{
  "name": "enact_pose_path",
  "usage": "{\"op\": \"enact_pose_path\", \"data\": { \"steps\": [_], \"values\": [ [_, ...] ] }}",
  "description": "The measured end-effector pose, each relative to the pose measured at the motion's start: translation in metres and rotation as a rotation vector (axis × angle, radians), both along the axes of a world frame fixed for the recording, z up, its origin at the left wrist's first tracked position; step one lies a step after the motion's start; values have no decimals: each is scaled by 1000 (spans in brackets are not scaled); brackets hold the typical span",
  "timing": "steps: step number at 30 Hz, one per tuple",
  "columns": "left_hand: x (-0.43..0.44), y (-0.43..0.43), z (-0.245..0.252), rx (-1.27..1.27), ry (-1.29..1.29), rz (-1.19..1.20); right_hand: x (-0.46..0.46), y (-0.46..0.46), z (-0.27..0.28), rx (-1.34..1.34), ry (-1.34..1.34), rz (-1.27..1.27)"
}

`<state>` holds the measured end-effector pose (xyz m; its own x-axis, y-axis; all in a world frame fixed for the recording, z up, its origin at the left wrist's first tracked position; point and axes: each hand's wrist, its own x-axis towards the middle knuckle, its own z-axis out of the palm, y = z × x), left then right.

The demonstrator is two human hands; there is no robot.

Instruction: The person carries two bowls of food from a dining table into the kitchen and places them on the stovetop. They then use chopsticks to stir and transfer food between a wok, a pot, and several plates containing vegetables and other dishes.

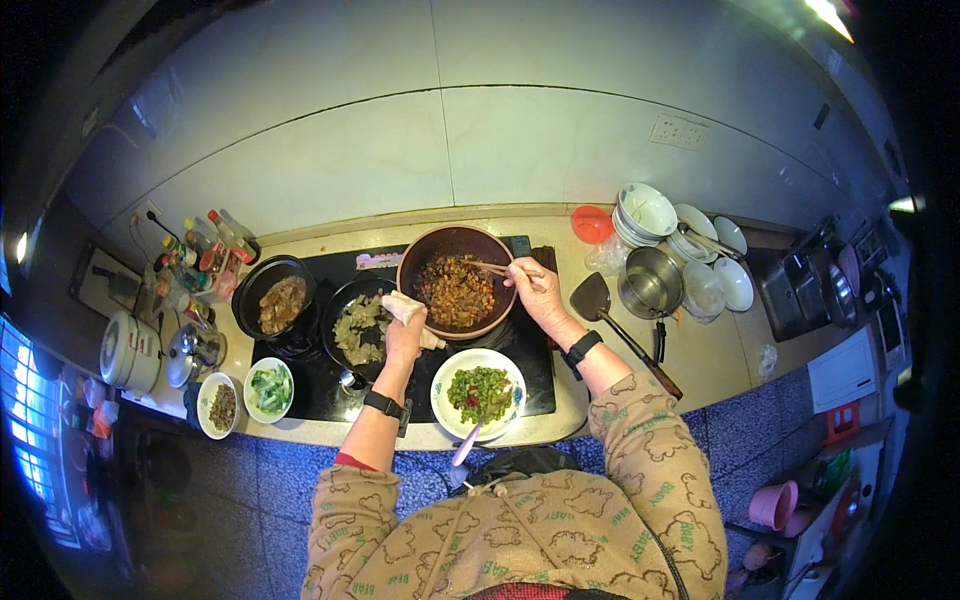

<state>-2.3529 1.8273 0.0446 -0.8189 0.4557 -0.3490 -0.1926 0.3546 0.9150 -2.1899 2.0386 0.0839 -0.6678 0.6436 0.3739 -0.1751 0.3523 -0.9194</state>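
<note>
My right hand (537,289) grips a pair of wooden chopsticks (489,266), their tips in the chopped, reddish-brown food (454,292). That food lies in a deep brown pot (411,251) at the back of the black cooktop (536,375). A pale folded cloth (401,306) is in my left hand (405,341), at the pot's front left rim. Partly behind this hand sits a black frying pan (330,319) with pale cooked pieces (358,330). In front of the pot, a white bowl (442,416) holds chopped green vegetables with red bits and a spoon (469,442).
Left of the pan stand a dark pot (244,292) with brown food, two small bowls (289,394) (204,420) and several seasoning bottles (232,240). To the right lie a black spatula (592,296), a steel saucepan (651,281), stacked bowls (645,210) and a sink (795,292).
</note>
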Motion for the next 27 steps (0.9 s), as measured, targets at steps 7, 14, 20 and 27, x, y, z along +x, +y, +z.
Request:
{"op": "enact_pose_path", "data": {
  "steps": [7,14,20,27],
  "values": [
    [3,-1,3,35,4,-10,14,-11,-10,61,-53,20],
    [2,1,-1,19,18,-6,36,-11,4,-97,32,-23],
    [0,2,-8,64,36,10,26,-7,-4,32,-16,-63],
    [0,0,-3,1,7,-11,42,-16,-7,-171,-18,48]
  ]
}}
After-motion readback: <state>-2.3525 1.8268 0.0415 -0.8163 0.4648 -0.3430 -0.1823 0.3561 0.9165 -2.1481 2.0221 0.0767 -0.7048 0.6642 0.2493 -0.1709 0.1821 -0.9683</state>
